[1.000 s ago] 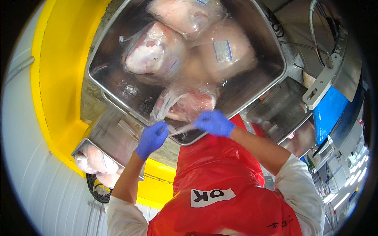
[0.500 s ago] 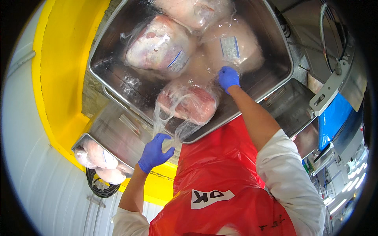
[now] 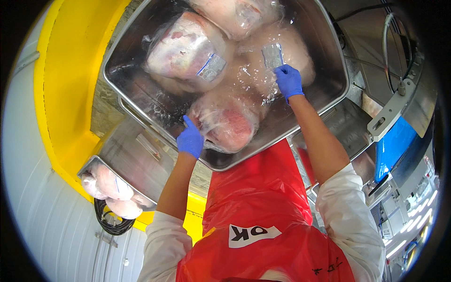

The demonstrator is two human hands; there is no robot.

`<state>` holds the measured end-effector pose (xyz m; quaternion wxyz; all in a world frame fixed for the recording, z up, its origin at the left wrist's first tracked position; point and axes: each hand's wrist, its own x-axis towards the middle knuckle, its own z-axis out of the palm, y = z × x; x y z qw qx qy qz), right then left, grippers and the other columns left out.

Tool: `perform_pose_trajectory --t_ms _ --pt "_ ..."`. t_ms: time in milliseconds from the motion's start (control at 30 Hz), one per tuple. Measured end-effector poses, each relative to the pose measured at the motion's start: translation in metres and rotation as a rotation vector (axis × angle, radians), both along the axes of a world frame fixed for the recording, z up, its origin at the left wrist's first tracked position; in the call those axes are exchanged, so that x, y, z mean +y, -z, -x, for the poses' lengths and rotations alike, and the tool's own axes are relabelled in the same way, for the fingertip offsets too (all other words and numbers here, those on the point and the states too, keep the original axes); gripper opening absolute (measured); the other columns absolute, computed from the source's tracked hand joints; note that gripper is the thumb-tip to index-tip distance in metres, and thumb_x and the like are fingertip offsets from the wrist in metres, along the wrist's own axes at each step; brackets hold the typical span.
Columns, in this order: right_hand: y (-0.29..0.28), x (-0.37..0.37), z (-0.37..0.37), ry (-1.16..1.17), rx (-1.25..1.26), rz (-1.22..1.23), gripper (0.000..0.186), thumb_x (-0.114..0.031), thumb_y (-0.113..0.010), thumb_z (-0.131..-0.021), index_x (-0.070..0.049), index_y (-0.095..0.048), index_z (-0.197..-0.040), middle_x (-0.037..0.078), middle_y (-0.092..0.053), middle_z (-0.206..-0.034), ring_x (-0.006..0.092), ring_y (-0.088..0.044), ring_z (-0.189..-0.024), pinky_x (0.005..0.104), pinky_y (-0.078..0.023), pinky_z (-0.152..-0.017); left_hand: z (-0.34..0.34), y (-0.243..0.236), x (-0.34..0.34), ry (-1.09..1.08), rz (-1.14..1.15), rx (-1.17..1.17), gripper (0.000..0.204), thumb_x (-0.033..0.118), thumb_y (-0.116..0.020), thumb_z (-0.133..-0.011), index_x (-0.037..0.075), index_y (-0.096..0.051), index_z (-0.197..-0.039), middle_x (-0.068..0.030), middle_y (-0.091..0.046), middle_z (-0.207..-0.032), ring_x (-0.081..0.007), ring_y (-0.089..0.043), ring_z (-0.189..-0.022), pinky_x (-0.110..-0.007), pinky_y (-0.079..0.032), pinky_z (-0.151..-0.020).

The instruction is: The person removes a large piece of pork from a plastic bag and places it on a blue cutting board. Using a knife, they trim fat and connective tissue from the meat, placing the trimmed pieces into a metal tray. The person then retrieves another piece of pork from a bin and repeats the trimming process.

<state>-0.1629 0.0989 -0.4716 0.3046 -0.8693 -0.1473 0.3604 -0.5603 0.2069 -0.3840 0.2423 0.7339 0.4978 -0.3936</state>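
Steel tub (image 3: 324, 56) on my feed holds at least four meat pieces in clear plastic: an upper piece (image 3: 230, 16), a left piece (image 3: 176, 51), a right piece (image 3: 300, 56) and a reddish near piece (image 3: 235, 127) by the lower rim. Second tub (image 3: 150, 157), lower left, has pale meat (image 3: 112, 183) at its open end. My left grip (image 3: 190, 139) is at the near piece's left side, index finger extended; my right grip (image 3: 289, 81), fingers curled, meets the right piece's label (image 3: 272, 55). I cannot tell whether either pinches plastic.
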Motion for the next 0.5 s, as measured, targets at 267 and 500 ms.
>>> perform_pose_trajectory --t_ms 267,500 --pt "-0.056 0.01 -0.049 0.035 0.005 -0.169 0.017 -0.014 -0.074 -0.095 0.002 -0.079 -0.097 0.011 -0.078 -0.084 0.0147 -0.069 -0.074 0.0344 -0.056 -0.072 0.011 0.027 0.001 0.144 0.001 -0.07 0.024 0.019 -0.057 -0.098 0.006 -0.077 -0.096 -0.0254 -0.078 -0.103 -0.0447 -0.077 -0.096 -0.054 -0.061 -0.086" --pt "-0.099 0.031 -0.103 0.164 -0.088 -0.264 0.018 -0.015 -0.074 -0.095 0.001 -0.08 -0.1 0.008 -0.075 -0.081 0.0127 -0.066 -0.07 0.0317 -0.055 -0.067 0.013 0.032 0.005 0.006 -0.008 -0.075 0.027 0.025 -0.062 -0.099 0.006 -0.068 -0.118 -0.0273 -0.075 -0.108 -0.0478 -0.073 -0.102 -0.059 -0.057 -0.09"
